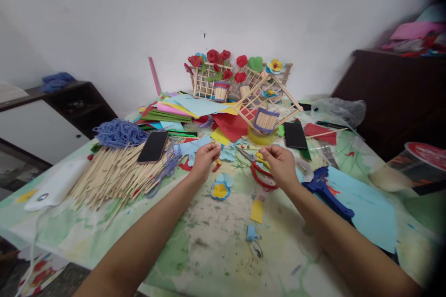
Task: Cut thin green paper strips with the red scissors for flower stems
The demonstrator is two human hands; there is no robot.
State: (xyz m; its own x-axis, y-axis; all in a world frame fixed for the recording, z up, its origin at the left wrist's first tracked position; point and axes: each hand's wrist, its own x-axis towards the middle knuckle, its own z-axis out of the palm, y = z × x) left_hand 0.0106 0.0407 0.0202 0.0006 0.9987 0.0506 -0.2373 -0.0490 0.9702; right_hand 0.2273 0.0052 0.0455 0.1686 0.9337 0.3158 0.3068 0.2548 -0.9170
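Note:
My left hand (206,160) is above the middle of the table, thumb and fingers pinched together. Whatever it pinches is too small to make out. Level with it on the right, my right hand (279,162) is also closed in a pinch, and its contents are unclear. Close beside the right hand lie red-handled scissors (259,172), blades towards the left hand. A blue paper flower with a yellow centre (220,190) lies on the table below the hands. Nearer me are a yellow paper strip (257,211) and a small blue paper scrap (251,233).
Left are thin wooden sticks (111,171), purple yarn (120,132), a phone (152,147) and a white corded device (57,185). Stick lattices with paper flowers (212,79) stand behind coloured paper (195,103). Right are another phone (295,135), a blue glue gun (327,193) and light-blue sheets (365,209).

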